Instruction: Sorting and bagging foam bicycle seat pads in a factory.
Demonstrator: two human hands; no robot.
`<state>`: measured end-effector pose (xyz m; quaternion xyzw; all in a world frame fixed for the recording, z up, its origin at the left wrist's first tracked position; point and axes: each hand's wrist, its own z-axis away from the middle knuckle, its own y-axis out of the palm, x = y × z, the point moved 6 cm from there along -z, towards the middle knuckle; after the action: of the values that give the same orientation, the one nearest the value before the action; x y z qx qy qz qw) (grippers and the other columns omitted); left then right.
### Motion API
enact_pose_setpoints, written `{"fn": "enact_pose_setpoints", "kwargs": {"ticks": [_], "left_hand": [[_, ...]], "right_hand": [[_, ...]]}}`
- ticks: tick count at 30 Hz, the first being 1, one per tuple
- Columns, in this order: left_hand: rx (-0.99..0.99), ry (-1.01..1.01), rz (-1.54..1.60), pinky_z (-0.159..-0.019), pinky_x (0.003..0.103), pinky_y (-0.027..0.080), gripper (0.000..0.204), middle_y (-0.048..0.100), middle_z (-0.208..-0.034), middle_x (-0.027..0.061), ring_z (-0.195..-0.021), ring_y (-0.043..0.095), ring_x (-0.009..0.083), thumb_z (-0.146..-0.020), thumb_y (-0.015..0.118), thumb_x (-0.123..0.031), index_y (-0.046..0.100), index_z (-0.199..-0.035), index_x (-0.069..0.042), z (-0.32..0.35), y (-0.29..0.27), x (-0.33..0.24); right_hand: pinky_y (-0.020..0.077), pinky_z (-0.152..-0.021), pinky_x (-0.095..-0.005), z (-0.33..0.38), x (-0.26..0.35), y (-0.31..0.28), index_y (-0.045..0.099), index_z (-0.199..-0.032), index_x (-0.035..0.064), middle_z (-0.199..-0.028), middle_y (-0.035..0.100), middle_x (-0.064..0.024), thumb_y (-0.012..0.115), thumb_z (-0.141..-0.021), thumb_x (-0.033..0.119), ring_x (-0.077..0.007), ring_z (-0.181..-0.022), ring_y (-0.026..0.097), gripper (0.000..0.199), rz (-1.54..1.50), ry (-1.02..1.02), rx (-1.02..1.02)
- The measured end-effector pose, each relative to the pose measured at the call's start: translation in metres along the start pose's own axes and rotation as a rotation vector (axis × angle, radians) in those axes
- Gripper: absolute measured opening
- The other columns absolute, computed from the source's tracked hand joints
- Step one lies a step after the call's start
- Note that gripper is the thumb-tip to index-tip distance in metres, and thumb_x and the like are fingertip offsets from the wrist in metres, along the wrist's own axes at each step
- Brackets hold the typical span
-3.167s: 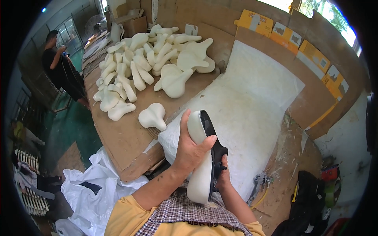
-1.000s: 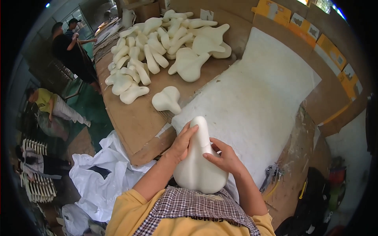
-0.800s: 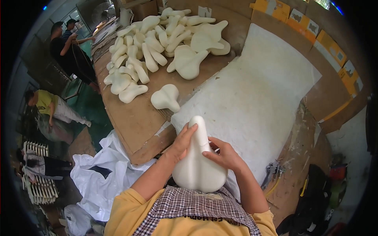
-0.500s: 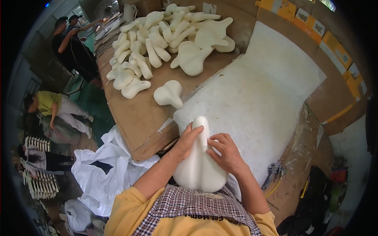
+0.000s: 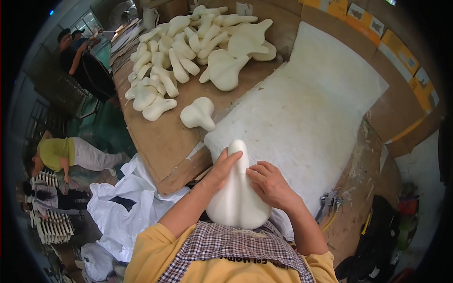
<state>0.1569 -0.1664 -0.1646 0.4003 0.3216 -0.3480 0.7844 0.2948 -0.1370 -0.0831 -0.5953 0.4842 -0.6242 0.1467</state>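
- Workshop scene, left edge: two people standing by a dark chair, another person in a yellow top bent low on the floor; white plastic sheeting heaped below the bench edge.
- Cardboard-covered bench carrying a pile of cream foam shapes; lone foam piece lying apart from the pile, just beside the white foam pad.
- Left hand laid against the left flank of the pear-shaped foam form, fingers curled up toward its narrow tip; wrapped around it, not clamped hard, from the look of it.
- Foam form standing upright at the near edge of the pad, wide end pressed against the checked apron.
- Right hand spread over the right flank, fingertips bent onto the surface; closed on the form as well.
- Risk, as a judgement: smooth rounded form, braced only between palms and apron, liable to slip sideways or tip off the pad edge under uneven pressure; fingertips digging in, liable to dent the soft surface.
- Against the frame of about three seconds back: black hand tool gone from the right hand; form lowered from a raised tilt to upright against the body; both hands now bare on it.
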Motion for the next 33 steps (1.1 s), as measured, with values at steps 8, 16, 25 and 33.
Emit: {"fn": "enact_pose_setpoints", "kwargs": {"ticks": [8, 16, 25, 33], "left_hand": [[0.012, -0.003, -0.076, -0.081, 0.033, 0.044, 0.056, 0.047, -0.105, 0.0110, -0.096, 0.049, 0.0198, -0.080, 0.056, -0.028, 0.033, -0.123, -0.002, -0.006, 0.005, 0.007], [0.028, -0.002, -0.100, -0.080, 0.033, 0.044, 0.056, 0.047, -0.107, 0.0118, -0.096, 0.049, 0.0201, -0.080, 0.055, -0.027, 0.032, -0.124, -0.002, -0.008, 0.014, 0.002], [0.020, -0.001, -0.111, -0.083, 0.034, 0.045, 0.053, 0.048, -0.109, 0.0099, -0.098, 0.050, 0.0196, -0.081, 0.055, -0.024, 0.032, -0.126, -0.006, -0.010, 0.012, -0.001], [0.045, -0.005, -0.096, -0.087, 0.033, 0.043, 0.056, 0.047, -0.114, 0.0108, -0.103, 0.049, 0.0202, -0.082, 0.055, -0.025, 0.031, -0.128, -0.005, -0.007, 0.025, -0.005]], "right_hand": [[0.0386, -0.087, -0.0396, 0.002, -0.004, -0.006, 0.060, -0.099, 0.0053, -0.093, 0.057, -0.0081, 0.059, -0.070, 0.003, -0.0272, -0.096, 0.050, 0.029, 0.090, -0.063, -0.010], [0.0380, -0.083, -0.0367, 0.002, -0.006, -0.015, 0.061, -0.099, 0.0071, -0.087, 0.055, -0.0064, 0.057, -0.062, -0.003, -0.0249, -0.089, 0.050, 0.038, 0.111, -0.114, -0.150], [0.0408, -0.080, -0.0361, 0.008, -0.044, -0.023, 0.057, -0.105, 0.0069, -0.091, 0.056, -0.0087, 0.055, -0.069, -0.004, -0.0262, -0.090, 0.050, 0.038, -0.352, 0.114, -0.246], [0.0383, -0.092, -0.0379, -0.015, -0.040, -0.014, 0.036, -0.129, 0.0076, -0.116, 0.046, -0.0176, 0.072, -0.066, 0.020, -0.0319, -0.107, 0.044, 0.073, -0.122, 0.242, -0.225]]}}
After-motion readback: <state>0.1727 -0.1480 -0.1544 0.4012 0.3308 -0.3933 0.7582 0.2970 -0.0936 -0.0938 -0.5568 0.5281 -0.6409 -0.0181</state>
